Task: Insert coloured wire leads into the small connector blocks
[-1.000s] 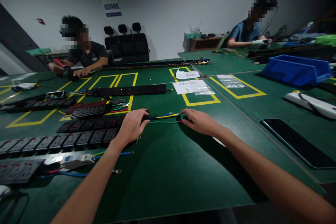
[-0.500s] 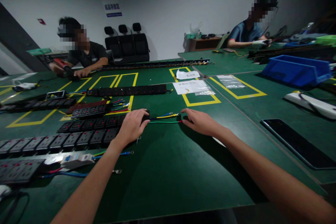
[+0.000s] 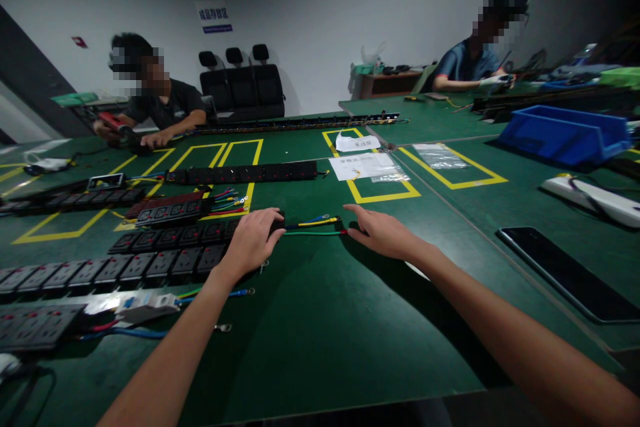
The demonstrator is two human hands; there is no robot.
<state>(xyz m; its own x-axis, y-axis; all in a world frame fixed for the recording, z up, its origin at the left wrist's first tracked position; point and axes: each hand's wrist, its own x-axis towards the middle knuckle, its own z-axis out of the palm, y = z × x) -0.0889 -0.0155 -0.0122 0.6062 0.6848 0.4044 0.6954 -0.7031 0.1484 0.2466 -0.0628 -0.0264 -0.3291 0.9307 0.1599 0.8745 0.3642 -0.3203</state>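
Note:
My left hand is wrapped over the wire end of a black socket strip, its thumb on the near side and its fingers across the top. Past the fingertips, a yellow wire, a blue wire and a green wire stick out to the right. My right hand is at the tips of these wires, thumb and index finger apart. The green wire's red end meets the thumb; whether it is touched there I cannot tell. The other right-hand fingers are mostly hidden.
More socket strips with loose wires lie at left. A phone, a white power strip and a blue bin are at right. Papers lie ahead. Two co-workers sit across the table, one with a red power drill.
My right index finger has lifted slightly away from the wire tips, and the yellow wire's end has shifted a little left. My left hand stays put. The co-worker's drill has moved slightly.

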